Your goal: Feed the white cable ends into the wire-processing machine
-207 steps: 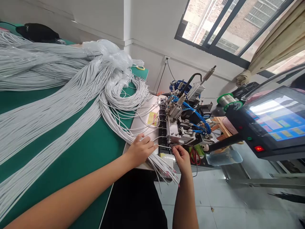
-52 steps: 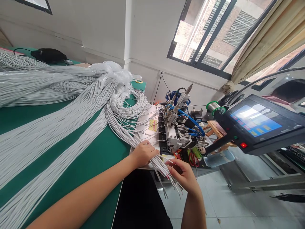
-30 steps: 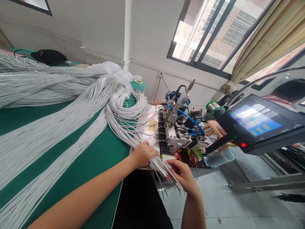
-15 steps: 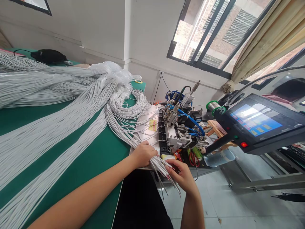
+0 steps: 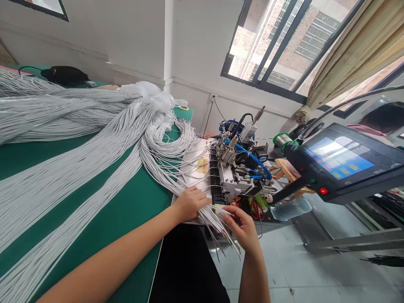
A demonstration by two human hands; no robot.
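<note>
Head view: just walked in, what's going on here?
A person has the left hand closed over a bunch of white wires at the table edge. The right hand is at their loose ends; whether it pinches one is hard to tell. Several other wires run to the machine just beyond the hands. Big bundles lie on the green table, and the screen is lit.

My green tabletop [image 5: 148, 195] supports white cable bundles [image 5: 78, 162]; a black pouch [image 5: 65, 75] lies near its far edge, a yellow ring [image 5: 183, 110] at the far-right corner.
</note>
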